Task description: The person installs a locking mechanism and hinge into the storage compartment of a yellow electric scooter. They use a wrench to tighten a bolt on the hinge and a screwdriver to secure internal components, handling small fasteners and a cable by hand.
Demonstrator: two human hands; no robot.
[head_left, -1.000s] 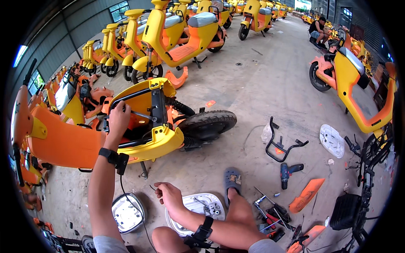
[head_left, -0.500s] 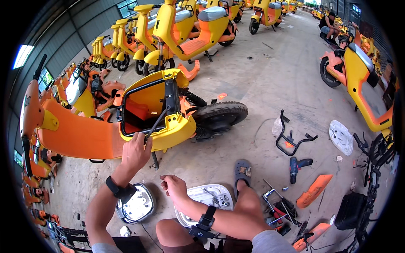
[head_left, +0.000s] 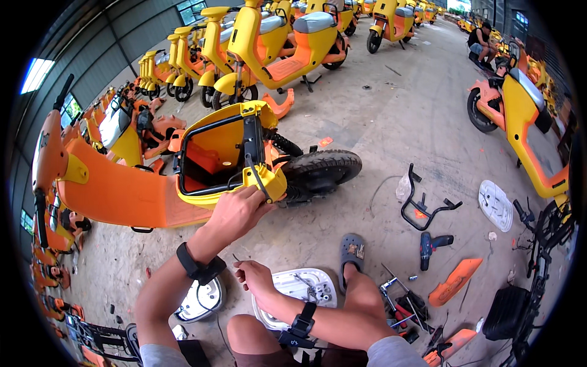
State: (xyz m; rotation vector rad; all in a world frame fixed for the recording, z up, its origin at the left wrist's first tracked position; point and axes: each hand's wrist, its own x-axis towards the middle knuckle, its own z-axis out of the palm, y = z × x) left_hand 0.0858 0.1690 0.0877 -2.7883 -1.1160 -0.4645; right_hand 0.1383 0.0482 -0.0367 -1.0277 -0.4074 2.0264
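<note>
- Yellow-and-orange plastic scooter (head_left: 158, 197): ahead-left in my head view.
- My left hand (head_left: 237, 211) pinches a slender dark bar (head_left: 258, 178) at the scooter's rear.
- My right hand (head_left: 255, 280), fingers curled, pinches a thin dark rod (head_left: 236, 257).

Diffuse daylight lights the scene fairly evenly. A window (head_left: 38, 75) at left and the far opening (head_left: 458, 5) glare white; shadows on the floor (head_left: 391, 140) are soft. Fisheye distortion bends the walls (head_left: 79, 52) toward the black rim; distant scooters (head_left: 422, 13) lack detail.
</note>
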